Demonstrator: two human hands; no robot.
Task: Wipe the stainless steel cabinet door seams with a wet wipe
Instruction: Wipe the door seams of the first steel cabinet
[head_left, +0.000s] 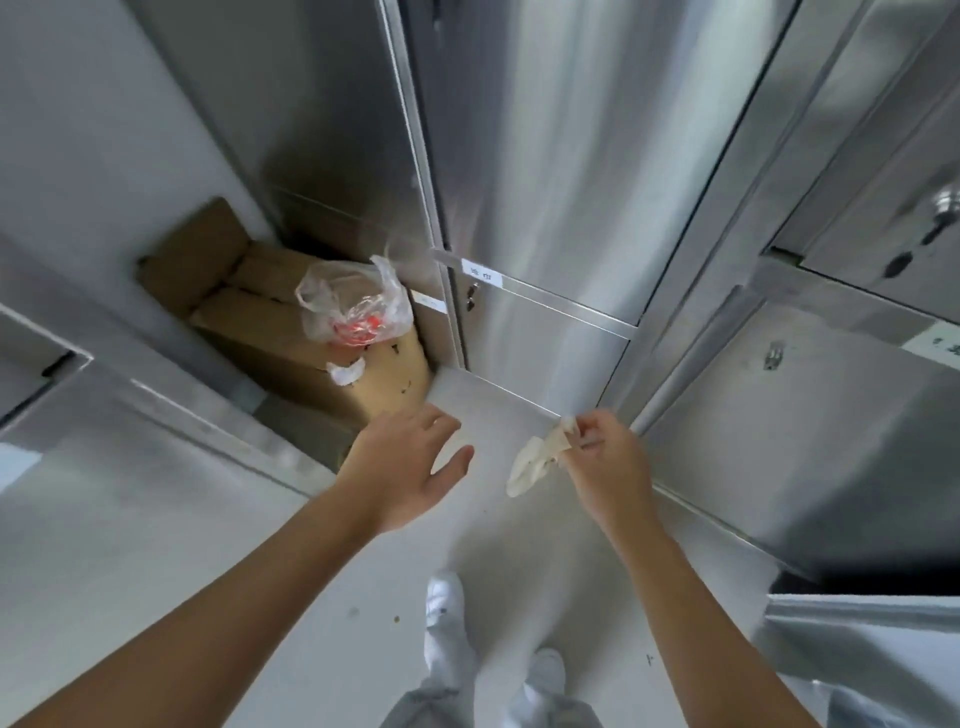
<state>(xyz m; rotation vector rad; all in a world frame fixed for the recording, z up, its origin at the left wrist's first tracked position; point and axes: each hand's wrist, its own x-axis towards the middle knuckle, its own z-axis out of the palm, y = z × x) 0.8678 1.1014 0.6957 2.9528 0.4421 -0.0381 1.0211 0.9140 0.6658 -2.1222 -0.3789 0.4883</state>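
Stainless steel cabinet doors (545, 182) stand on three sides of a narrow strip of pale floor (337, 571). At far left a steel cabinet front (156, 493) runs toward the corner, where brown cardboard boxes (260, 312) are stacked against the wall. A clear plastic bag (363, 301) with something red inside lies on top of the boxes, just beside the tall middle door. That door carries a small white label (482, 272) with a keyhole (471, 300) right below it, and a horizontal seam (571, 317) crosses it near the bottom. In front of it the left hand (410, 462) is held out open, fingers spread and relaxed, holding nothing. Just to its right the wet wipe (535, 460) hangs down, crumpled and off-white, pinched at its upper end by the fingertips of the right hand (608, 457), near the foot of the middle door; whether it touches the steel cannot be told. Farther right more steel doors angle away, one with a round knob (946, 205). White shoes (444, 597) show on the floor below the hands.
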